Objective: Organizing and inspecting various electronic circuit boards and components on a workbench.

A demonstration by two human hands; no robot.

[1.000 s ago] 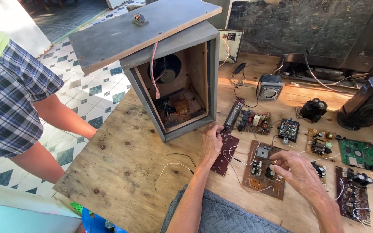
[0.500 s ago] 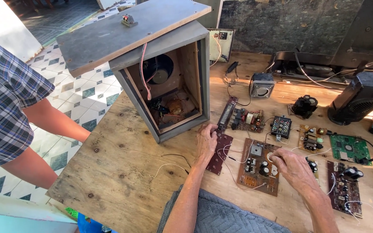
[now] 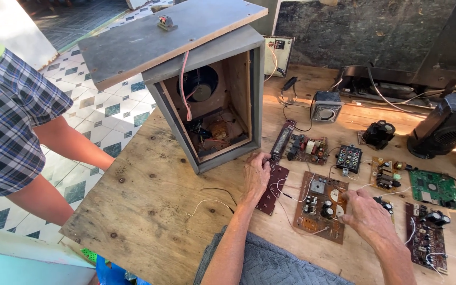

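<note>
While both hands rest on boards laid out on the plywood tabletop [image 3: 149, 211], scene reads as follows.

left hand: left hand [image 3: 257, 174] palm down, fingers curled, pressing on the dark red circuit board [image 3: 272, 190]; fingertips at the board's upper end, beside the lower front edge of the speaker cabinet [image 3: 212, 100]. Nothing gripped, just resting on it.
right hand: right hand [image 3: 366, 216] palm down, fingers loosely spread, tips touching the right edge of the brown circuit board [image 3: 317, 206]; holding nothing.
brown board: flat on table, between the two hands, capacitors and white wires on top.
dark red board: narrow, tilted, just left of the brown board, thin wires run between them.
cabinet: grey wooden box, open back facing camera, speaker cone and loose parts inside, pink wire hanging down; grey panel [image 3: 164, 37] lying tilted on top.
other boards: long black strip board [image 3: 282, 140] above left hand; green board [image 3: 434, 187] far right; dark board [image 3: 426, 235] lower right.
small speaker: small grey speaker [image 3: 325, 107] behind the boards.
other person: checked sleeve [image 3: 6, 132] at left, arms near table edge, hands hidden.
</note>
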